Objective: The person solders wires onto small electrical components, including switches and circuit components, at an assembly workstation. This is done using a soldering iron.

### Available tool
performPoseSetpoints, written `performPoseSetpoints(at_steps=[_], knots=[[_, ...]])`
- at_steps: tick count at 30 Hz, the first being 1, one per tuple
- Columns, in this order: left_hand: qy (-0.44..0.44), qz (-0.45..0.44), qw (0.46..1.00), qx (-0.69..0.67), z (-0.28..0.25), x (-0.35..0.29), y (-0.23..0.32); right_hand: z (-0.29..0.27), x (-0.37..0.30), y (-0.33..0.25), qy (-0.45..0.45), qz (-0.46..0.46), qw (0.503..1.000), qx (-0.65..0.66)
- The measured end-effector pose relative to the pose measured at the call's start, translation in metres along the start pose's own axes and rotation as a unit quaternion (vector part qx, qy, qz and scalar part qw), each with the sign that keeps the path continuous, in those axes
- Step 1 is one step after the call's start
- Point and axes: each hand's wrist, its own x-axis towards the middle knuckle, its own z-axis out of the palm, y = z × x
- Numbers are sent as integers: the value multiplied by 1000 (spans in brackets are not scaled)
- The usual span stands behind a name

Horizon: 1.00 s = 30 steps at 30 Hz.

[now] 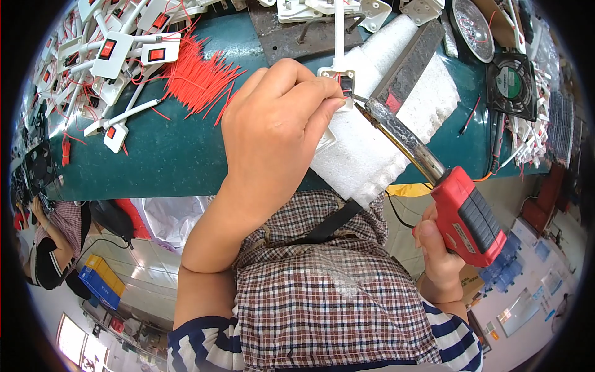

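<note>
My left hand (273, 124) is closed in a pinch over a white plastic switch housing (338, 72). A short bit of red wire shows at its fingertips; the rest is hidden by the fingers. From the housing a white tube runs up and away from me. My right hand (437, 245) grips a red soldering gun (468, 217) with a black ribbed side. Its long metal barrel slants up and left, and the thin tip ends beside the housing, near my left fingertips. Whether the tip touches a terminal I cannot tell.
White foam (365, 158) lies under the work, with a dark metal bar (409, 62) across it. Cut red wires (198, 74) and many white switch assemblies (111, 56) are piled left. A small fan (511, 85) and round metal dish (472, 28) stand right. Another person's arm (59, 239) shows far left.
</note>
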Motion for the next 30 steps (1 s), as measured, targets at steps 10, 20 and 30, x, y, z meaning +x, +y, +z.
performPoseSetpoints(at_steps=[10, 20, 30], knots=[[9, -7, 1000, -13, 5, -2, -2, 3, 0, -5, 45, 5, 998, 49], [8, 2, 1000, -6, 3, 0, -2, 5, 10, -8, 77, -25, 989, 124], [-36, 106, 988, 105, -20, 28, 1, -1, 12, -3, 118, -49, 984, 125]])
